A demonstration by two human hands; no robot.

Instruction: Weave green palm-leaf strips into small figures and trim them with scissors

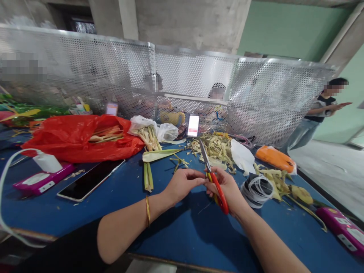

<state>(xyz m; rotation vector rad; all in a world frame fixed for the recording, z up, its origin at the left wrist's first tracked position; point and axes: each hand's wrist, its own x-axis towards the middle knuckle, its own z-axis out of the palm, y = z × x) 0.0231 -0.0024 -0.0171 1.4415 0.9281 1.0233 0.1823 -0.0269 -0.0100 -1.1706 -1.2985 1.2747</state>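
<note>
My right hand [223,187] is wrapped round a pair of scissors [218,191] with red and yellow handles, the blades pointing up and away. My left hand [183,184] meets it at the fingertips, thumb and forefinger pinched together; whatever lies between them is too small to make out. Beyond the hands, a small knotted piece of green leaf [180,162] lies on the blue table [170,231]. Left of it are green stalks [148,176] with a pale leaf strip [162,154] across them. A heap of dry leaf scraps [217,149] lies behind the scissors.
A red plastic bag [71,138], a black phone [91,180] and a purple power strip [45,180] are at left. To the right are a wire spool [257,191], an orange packet [275,159] and another power strip [341,227]. Behind a perforated metal screen [193,72] people show; one person stands far right.
</note>
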